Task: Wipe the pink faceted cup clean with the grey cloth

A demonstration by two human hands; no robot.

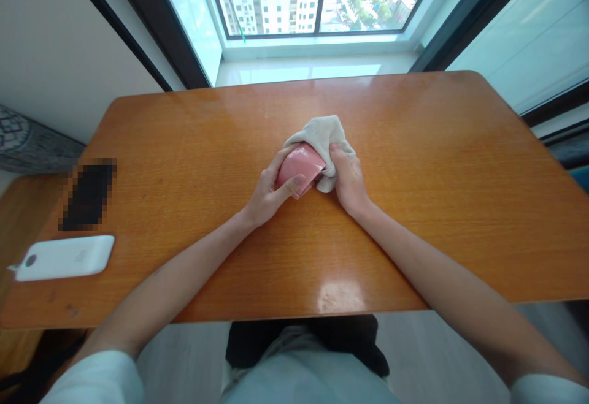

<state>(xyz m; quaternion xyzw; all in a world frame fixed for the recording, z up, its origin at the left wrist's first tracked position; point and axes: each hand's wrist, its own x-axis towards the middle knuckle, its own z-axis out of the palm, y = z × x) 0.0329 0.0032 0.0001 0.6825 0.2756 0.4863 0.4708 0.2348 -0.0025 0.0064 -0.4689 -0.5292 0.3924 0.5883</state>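
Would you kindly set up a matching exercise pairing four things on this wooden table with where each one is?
Things:
1. glossy pink ceramic piece
2. crumpled beige cloth
3. flat white rectangular device
4. blurred black rectangle

Places:
A. pressed by the right hand
B. near the table's left front edge
C. just behind the white device
D. gripped by the left hand

Pairs: 1-D, 2-A, 3-B, 4-C
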